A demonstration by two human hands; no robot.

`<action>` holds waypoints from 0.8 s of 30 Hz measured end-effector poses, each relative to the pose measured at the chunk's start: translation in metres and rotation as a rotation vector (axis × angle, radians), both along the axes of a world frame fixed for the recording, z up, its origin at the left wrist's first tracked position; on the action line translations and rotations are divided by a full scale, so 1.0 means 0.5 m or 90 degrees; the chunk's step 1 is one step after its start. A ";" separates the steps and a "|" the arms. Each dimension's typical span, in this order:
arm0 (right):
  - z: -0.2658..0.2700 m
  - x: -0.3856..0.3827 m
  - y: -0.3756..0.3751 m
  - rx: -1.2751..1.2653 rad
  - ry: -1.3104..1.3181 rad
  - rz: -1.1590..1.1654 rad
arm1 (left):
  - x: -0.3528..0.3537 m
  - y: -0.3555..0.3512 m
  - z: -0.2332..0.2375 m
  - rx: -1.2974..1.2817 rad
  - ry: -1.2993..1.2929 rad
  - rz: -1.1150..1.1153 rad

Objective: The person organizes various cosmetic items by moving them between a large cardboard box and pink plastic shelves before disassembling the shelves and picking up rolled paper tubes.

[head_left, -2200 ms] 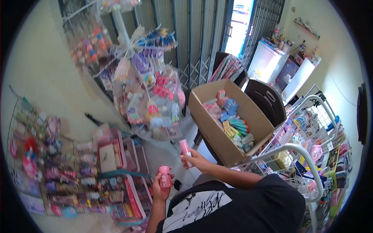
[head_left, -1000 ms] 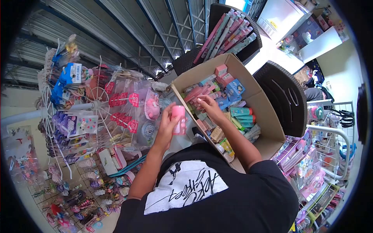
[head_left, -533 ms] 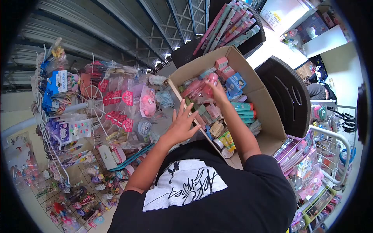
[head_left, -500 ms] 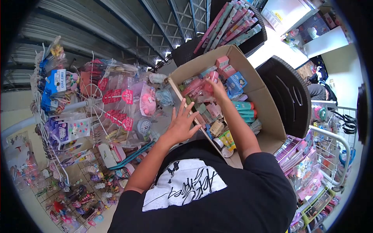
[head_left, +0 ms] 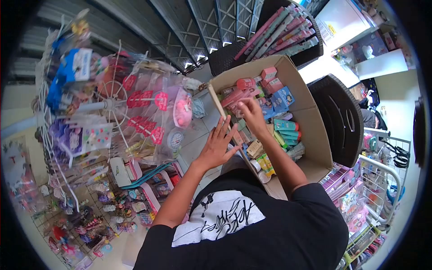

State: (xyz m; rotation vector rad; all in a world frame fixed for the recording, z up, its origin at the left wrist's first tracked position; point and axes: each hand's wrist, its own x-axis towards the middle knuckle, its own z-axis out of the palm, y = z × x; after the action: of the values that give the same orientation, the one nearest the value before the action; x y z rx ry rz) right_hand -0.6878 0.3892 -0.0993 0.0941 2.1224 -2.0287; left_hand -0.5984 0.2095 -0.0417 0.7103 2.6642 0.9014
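Observation:
Inside an open cardboard box [head_left: 310, 121] lie many small packaged goods. My right hand [head_left: 253, 118] is over them with its fingers curled together. What they pinch, if anything, is hidden. Just beyond those fingertips are a pink bottle [head_left: 245, 83] and pink plastic packaging [head_left: 236, 96]. My left hand [head_left: 217, 145] has its fingers spread, with the fingertips at the near left edge of the box. Blue boxes [head_left: 283, 98], pink boxes [head_left: 272, 85] and teal tubes [head_left: 286, 126] fill the right side of the box. A yellow-and-green pack [head_left: 265, 165] sits close to me.
To the left, a rotating wire rack [head_left: 110, 104] is hung with bagged trinkets. Dark woven containers stand behind and right of the box, one holding patterned rolls [head_left: 281, 31]. A white wire shelf [head_left: 382, 175] is on the right.
My right hand has drawn back from the pink bottle, which now lies in the box. The view has shifted, and my left hand stays spread at the box edge.

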 end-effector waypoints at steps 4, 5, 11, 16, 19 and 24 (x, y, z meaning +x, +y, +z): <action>0.171 0.079 -0.099 0.014 0.149 0.264 | 0.126 -0.043 -0.079 0.114 -0.048 0.094; 0.219 0.092 -0.128 0.044 0.152 0.444 | 0.183 -0.071 -0.118 0.104 -0.216 0.125; 0.120 0.238 -0.292 0.487 0.376 1.033 | 0.809 -0.241 -0.397 -0.055 -0.626 0.405; 0.032 0.445 -0.411 0.293 0.153 1.378 | 1.298 -0.122 -0.377 0.081 -0.739 0.782; -0.038 0.624 -0.460 0.194 -0.126 1.288 | 1.576 0.047 -0.522 0.154 -0.600 0.942; -0.396 0.739 -0.430 0.540 0.277 1.503 | 1.573 0.326 -0.326 0.842 -0.526 1.438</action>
State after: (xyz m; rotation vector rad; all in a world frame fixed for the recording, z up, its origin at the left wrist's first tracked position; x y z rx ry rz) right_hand -0.3182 0.1743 -0.2971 -1.7025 1.1425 0.2706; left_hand 0.1882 0.3723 -0.2046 -2.3763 0.6414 2.1726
